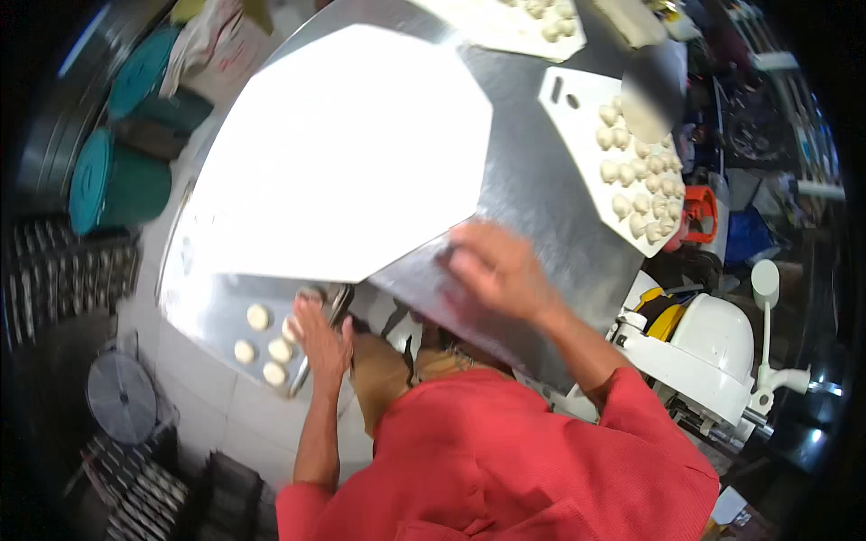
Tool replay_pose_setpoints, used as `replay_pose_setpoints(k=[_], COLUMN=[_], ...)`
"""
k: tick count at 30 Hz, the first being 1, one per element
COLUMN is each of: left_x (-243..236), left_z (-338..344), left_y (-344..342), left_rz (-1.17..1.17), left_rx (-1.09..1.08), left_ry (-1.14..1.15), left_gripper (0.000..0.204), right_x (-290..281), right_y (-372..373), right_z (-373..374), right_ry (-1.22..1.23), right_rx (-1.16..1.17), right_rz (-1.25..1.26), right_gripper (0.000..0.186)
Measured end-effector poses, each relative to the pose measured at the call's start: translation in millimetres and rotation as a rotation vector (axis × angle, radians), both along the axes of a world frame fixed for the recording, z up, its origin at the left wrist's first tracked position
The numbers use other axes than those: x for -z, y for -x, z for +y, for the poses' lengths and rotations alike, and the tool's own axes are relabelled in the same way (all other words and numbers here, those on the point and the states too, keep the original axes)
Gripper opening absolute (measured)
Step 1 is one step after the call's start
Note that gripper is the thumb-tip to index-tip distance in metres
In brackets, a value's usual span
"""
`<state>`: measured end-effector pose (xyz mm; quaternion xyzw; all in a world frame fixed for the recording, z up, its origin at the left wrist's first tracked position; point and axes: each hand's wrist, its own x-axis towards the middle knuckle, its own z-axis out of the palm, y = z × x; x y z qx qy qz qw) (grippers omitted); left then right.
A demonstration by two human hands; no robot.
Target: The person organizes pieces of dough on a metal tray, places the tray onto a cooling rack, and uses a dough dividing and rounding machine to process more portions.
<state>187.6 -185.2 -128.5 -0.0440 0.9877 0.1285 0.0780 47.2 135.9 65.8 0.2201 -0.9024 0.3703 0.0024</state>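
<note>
On the steel table at the left lie several flat, round pieces of pale dough [258, 316]. My left hand [320, 335] reaches down beside them, fingers stretched and thumb apart, its fingertips next to the nearest dough piece [290, 330]. Before me spreads a large, bright white board [352, 153] with cut corners. My right hand [503, 270] hovers by the board's near right corner, slightly blurred, fingers curled in. Whether it holds anything small is hidden.
A white board [577, 113] with rows of shaped dough balls [639, 171] sits at the right of the steel table [559, 243]; another dough-laden board [487, 27] lies at the far side. A white machine [713, 338] stands at right, green lidded bins [122, 185] at left.
</note>
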Motion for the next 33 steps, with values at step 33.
replay_pose_setpoints(k=[33], left_x=[-102.4], left_z=[40.9], left_y=[-8.1], left_rz=[-0.599], left_rx=[-0.201], left_ry=[-1.432], left_gripper=[0.047], right_x=[50.7], right_y=[-304.5], right_z=[-48.1], right_ry=[0.549], right_rx=[1.154], right_rz=[-0.634], right_gripper=[0.038])
